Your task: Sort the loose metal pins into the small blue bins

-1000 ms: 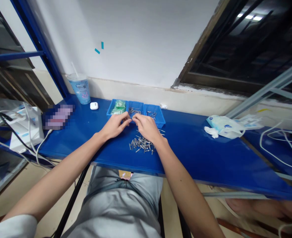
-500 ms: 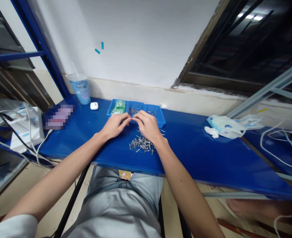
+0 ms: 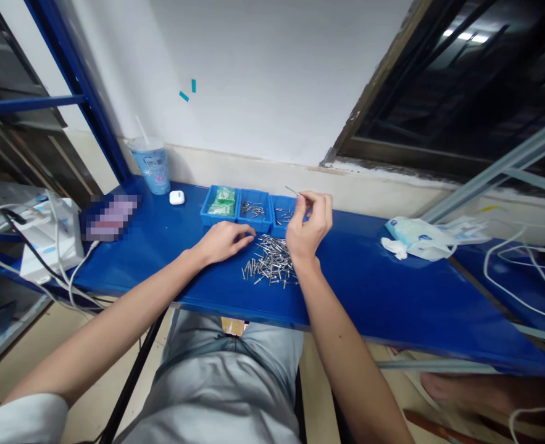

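Observation:
A thin metal blind rivet (image 3: 292, 190) sticks out to the left from the pinched thumb and fingers of my right hand (image 3: 310, 227). This hand is raised over the right blue bin (image 3: 278, 230), partly covering it. My left hand (image 3: 223, 242) rests low over the table with its fingers loosely extended and holds nothing I can see. Its fingertips are beside a loose pile of blind rivets (image 3: 270, 262). More metal pieces lie in the middle blue bin (image 3: 254, 224) and the right one. Green-and-clear packets (image 3: 223, 201) fill the left blue bin (image 3: 205, 217).
A lidded blue cup (image 3: 152, 168) and a small white case (image 3: 176, 197) stand on the blue table (image 3: 360, 277) at the left. Further left are a blurred phone-like item (image 3: 112, 217) and white cabled equipment (image 3: 52, 240). A tissue pack (image 3: 420, 237) lies at the right.
My hands were together in front of the bins. The right has moved right and up with a rivet; the left has dropped slightly toward the pile, its fingers loosened.

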Demonstrator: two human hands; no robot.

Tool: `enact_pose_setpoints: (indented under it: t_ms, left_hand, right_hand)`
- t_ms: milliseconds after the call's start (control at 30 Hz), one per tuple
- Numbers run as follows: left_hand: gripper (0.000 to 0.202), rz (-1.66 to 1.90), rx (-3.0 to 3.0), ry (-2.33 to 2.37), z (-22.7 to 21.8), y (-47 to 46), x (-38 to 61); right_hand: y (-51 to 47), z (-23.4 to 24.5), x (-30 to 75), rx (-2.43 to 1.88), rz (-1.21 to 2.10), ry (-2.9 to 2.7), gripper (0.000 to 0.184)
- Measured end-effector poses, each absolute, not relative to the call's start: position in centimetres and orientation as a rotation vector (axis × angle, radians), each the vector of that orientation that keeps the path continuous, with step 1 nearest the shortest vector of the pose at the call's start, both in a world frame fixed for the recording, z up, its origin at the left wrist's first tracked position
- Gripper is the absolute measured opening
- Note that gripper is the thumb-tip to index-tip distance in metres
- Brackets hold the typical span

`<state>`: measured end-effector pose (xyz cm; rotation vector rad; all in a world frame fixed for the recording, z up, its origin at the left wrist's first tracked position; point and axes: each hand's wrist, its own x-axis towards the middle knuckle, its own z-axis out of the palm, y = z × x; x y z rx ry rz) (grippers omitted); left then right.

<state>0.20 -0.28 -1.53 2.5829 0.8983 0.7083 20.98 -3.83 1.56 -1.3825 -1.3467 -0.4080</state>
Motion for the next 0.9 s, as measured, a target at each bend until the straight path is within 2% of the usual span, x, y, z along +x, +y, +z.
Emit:
enact_pose_setpoints:
  t_ms: [133, 267, 533, 667, 900]
  left_hand:
    - [0.029, 0.537, 2.697, 1.079, -2.1, -0.5, 1.3]
    - [0.026, 0.473, 2.695, 1.166, -2.3, -0.3, 1.8]
    - [0.018, 0.467, 2.652, 1.185, -2.3, -0.4, 1.9]
    - [0.025, 0.476, 2.673, 1.19, -2.3, -0.4, 1.9]
    - [0.021, 0.453, 2.723, 1.14, -2.3, -0.4, 2.1]
  right_hand:
    - [-2.8, 1.0, 21.6, -1.457, -0.488, -1.333, 0.027]
    - [-2.4, 0.6, 21.3, -1.441, -0.372, -1.488, 0.024]
    - [-3.0, 0.8, 20.2, -1.295, -0.147, -1.726, 0.023]
    - [-3.0, 0.7, 20.3, -1.275, -0.12, -1.727, 0.022]
    - [-2.7, 0.4, 20.2, -1.226, -0.136, -1.743, 0.019]
